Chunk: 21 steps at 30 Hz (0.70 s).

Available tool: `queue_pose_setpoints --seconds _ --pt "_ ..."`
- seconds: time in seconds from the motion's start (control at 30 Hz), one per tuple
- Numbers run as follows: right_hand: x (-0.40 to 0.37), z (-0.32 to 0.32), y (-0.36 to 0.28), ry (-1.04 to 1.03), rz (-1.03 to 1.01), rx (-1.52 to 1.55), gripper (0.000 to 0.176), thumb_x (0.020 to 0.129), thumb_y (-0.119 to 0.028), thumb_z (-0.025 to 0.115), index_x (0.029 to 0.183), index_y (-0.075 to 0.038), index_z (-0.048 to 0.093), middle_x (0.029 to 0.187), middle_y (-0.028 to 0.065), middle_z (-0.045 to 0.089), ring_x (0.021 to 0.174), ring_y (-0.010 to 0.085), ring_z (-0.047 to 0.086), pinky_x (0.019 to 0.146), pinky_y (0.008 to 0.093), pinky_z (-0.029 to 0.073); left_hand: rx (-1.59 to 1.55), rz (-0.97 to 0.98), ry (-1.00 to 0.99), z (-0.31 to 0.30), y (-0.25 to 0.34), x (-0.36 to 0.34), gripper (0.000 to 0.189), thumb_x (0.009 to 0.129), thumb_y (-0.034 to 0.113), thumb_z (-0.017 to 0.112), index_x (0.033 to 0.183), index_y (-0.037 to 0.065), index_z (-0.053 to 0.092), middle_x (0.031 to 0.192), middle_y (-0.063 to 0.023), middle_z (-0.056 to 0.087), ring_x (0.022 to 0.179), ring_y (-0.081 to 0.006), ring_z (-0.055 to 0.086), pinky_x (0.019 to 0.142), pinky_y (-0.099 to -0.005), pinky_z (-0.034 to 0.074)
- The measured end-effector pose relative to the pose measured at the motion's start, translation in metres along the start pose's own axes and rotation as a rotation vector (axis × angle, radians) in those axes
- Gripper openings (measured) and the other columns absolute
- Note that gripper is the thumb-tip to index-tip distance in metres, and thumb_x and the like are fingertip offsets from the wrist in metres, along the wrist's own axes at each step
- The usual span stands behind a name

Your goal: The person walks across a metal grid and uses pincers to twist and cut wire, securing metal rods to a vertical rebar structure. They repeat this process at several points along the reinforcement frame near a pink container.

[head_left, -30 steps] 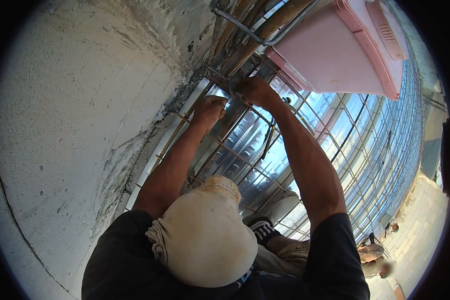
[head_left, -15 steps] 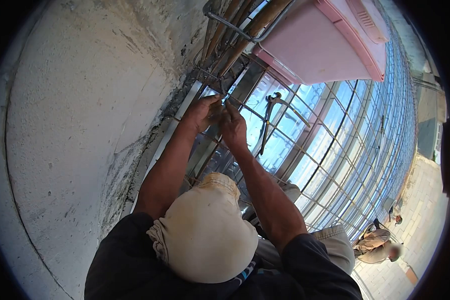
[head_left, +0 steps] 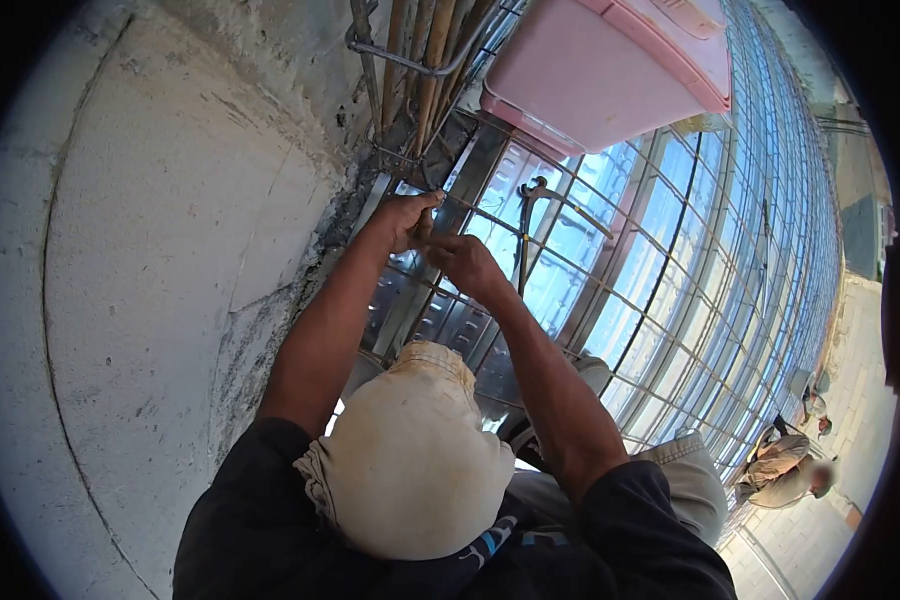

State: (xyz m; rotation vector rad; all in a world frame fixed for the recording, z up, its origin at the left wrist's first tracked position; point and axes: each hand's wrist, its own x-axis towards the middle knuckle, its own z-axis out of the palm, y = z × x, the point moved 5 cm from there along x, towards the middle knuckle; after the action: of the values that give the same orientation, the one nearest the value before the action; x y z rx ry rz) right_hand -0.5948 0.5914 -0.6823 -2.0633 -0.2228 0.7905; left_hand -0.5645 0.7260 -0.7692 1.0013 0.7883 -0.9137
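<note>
My left hand (head_left: 407,220) is beside the wall, above the steel mesh, its thumb and fingers pinched together. Close to it, my right hand (head_left: 467,262) is closed, with its fingertips near the left palm. Whatever lies between the fingers is too small to make out. Just right of my hands, a pair of end-cutting nippers (head_left: 526,225) with long handles rests on the rebar mesh (head_left: 634,304), handles spread. Shiny corrugated metal decking (head_left: 547,285) shows beneath the bars.
A pink plastic bin (head_left: 580,75) sits on the mesh ahead. Upright rebar (head_left: 432,75) with a bent stirrup (head_left: 400,58) rises by the rough concrete wall (head_left: 180,230). My knee (head_left: 405,460) is bent below my arms. Two other people (head_left: 785,465) are at the far lower right.
My right hand has drawn back from the bar toward me and now sits lower, against the left hand's fingers. The view has shifted slightly; the nippers stay on the mesh.
</note>
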Motion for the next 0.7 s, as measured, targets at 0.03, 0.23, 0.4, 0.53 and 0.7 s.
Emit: queue_pose_setpoints --seconds 0.03,0.23,0.4,0.53,0.7 --pt "-0.003 -0.021 -0.003 -0.049 0.111 0.03 0.031 0.093 -0.022 0.057 0.112 -0.001 0.07 0.083 0.0117 0.069 0.072 0.0199 0.065 0.072 0.0372 0.051 0.145 -0.027 0.113 0.0 0.009 -0.006 0.042 0.086 0.049 0.071 0.068 0.014 0.055 0.054 -0.0003 0.047 0.05 -0.013 0.05 0.045 -0.03 0.041" --pt "-0.01 -0.137 0.042 0.492 0.353 -0.254 0.034 0.085 -0.035 0.064 0.092 -0.003 0.072 0.083 0.0176 0.072 0.08 0.0337 0.07 0.076 0.0442 0.053 1.044 0.424 0.616 0.016 0.044 -0.027 0.042 0.081 0.038 0.07 0.099 -0.001 0.069 0.091 -0.0226 0.071 0.089 -0.0376 0.07 0.081 -0.0451 0.053" --pt "0.003 -0.13 0.064 0.331 0.47 -0.403 0.041 0.085 -0.038 0.065 0.108 -0.004 0.067 0.105 0.0183 0.069 0.103 0.0378 0.065 0.087 0.0472 0.051 1.199 0.485 0.799 0.043 0.044 -0.057 0.041 0.083 0.035 0.07 0.106 0.001 0.068 0.106 -0.0236 0.069 0.101 -0.0403 0.067 0.087 -0.0472 0.053" --pt "0.002 -0.125 0.055 0.436 0.425 -0.381 0.039 0.085 -0.03 0.062 0.116 -0.005 0.063 0.119 0.0197 0.061 0.116 0.0389 0.057 0.096 0.0527 0.045 0.939 0.55 0.732 0.023 0.031 -0.04 0.042 0.086 0.035 0.068 0.108 0.0 0.063 0.109 -0.0217 0.068 0.099 -0.0357 0.067 0.087 -0.0465 0.053" --pt "-0.032 -0.15 0.031 0.876 -0.027 -0.331 0.028 0.084 -0.026 0.062 0.094 0.001 0.065 0.125 0.0244 0.052 0.116 0.0428 0.048 0.097 0.0546 0.04 -0.001 0.185 0.383 0.015 0.005 -0.032 0.039 0.096 0.036 0.055 0.118 0.004 0.057 0.119 -0.0116 0.06 0.112 -0.0272 0.059 0.085 -0.0491 0.055"
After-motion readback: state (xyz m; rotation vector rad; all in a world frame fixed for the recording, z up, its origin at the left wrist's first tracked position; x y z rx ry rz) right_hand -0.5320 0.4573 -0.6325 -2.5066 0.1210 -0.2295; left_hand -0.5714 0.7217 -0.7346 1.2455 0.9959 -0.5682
